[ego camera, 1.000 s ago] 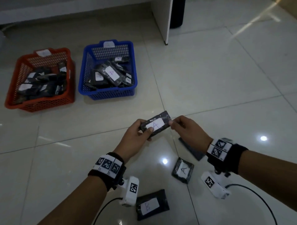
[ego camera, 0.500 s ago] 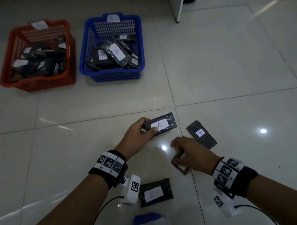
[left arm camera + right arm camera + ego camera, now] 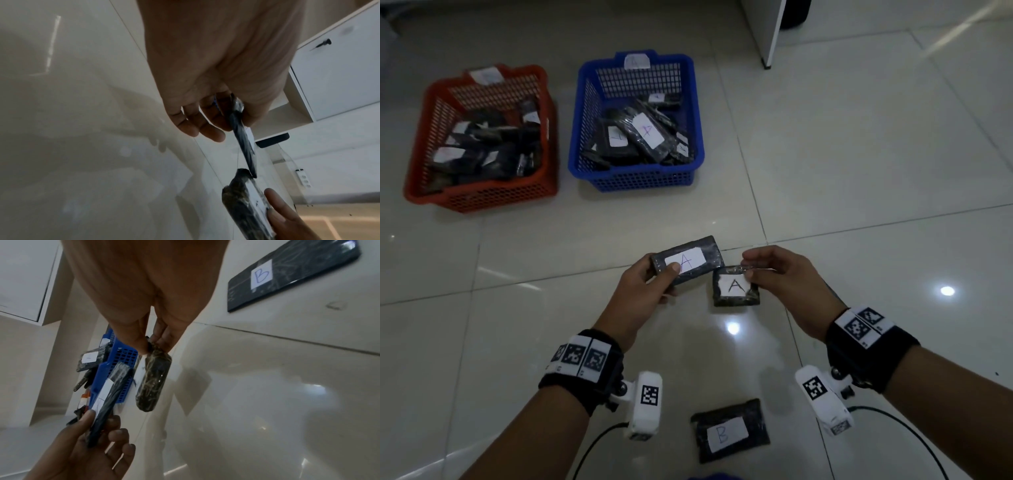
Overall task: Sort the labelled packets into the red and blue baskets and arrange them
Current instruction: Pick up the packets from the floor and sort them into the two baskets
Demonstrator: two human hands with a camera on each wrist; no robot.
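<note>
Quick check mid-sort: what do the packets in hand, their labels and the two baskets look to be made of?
Packet in the left hand and packet in the right hand: dark contents under glossy, crinkled clear film, probably plastic wrap; contents cannot be told. Labels: matte white, handwritten, likely paper. Red basket and blue basket: moulded lattice walls, apparently rigid plastic.

Long black packet (image 3: pixel 687 259), white label marked A, is sitting flat and slightly tilted between the left thumb on its label and the fingers under it. Small squarish black packet (image 3: pixel 736 286), also labelled A, is hanging by its top edge from the right fingertips, its corner touching the long one's end. B-labelled black packet (image 3: pixel 730 430) is lying flat on the floor, well below both sets of fingers. Another B packet (image 3: pixel 292 274) is lying flat behind the right fingers. Red basket (image 3: pixel 482 200) and blue basket (image 3: pixel 640 180) are sitting side by side far beyond the fingertips, both holding piled black packets.
</note>
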